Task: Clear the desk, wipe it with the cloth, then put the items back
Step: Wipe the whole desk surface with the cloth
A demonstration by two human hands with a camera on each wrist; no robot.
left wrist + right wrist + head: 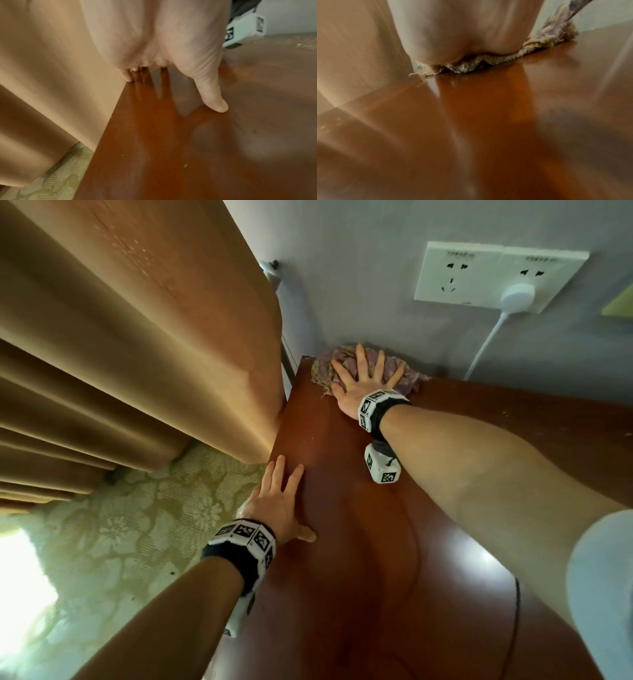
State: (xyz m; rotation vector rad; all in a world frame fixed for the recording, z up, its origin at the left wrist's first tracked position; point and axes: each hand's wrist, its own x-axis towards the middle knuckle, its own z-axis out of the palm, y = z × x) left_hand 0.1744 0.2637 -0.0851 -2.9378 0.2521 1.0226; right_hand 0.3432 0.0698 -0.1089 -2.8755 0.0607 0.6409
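Observation:
A crumpled purple and yellowish cloth (323, 364) lies at the far left corner of the reddish-brown desk (359, 542), against the wall. My right hand (364, 378) presses flat on it with fingers spread. From the right wrist view the cloth's frayed edge (488, 60) shows under the palm (457, 33). My left hand (281, 501) rests flat on the desk's left edge, fingers straight, holding nothing. In the left wrist view its thumb (214, 98) touches the desk top (171, 148).
A tan curtain (137, 337) hangs right against the desk's left edge. On the wall behind is a white double socket (479, 275) with a white plug (517, 297) and a cable running down. Patterned carpet (120, 525) lies left of the desk. Specks dot the desk's far right.

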